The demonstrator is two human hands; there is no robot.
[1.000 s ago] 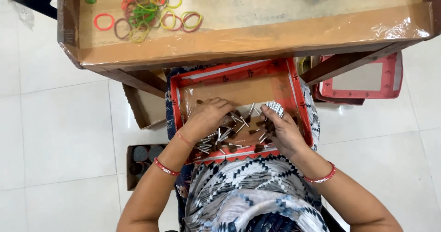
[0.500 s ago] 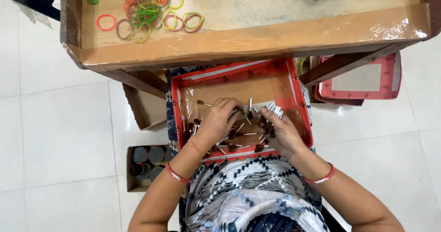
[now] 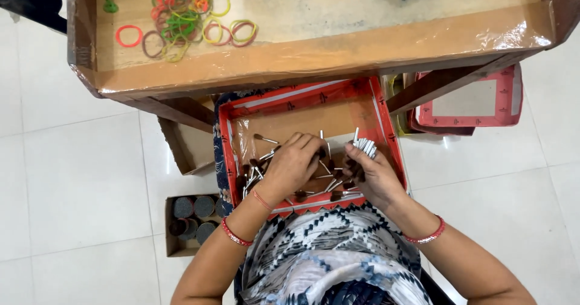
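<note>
Mostly clutter: red tray on lap under worktop w/ coloured rubber bands. Left hand curled over loose metal pins in tray, grip hidden. Right hand clamps a pin bundle. Floor box w/ dark spools by left arm; 2nd red tray partly behind worktop leg.

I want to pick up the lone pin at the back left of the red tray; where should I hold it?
Hold the pin by its thin metal shank, from above: it lies flat and apart from the pile, dark head leftward, so fingers can close across it.
</note>
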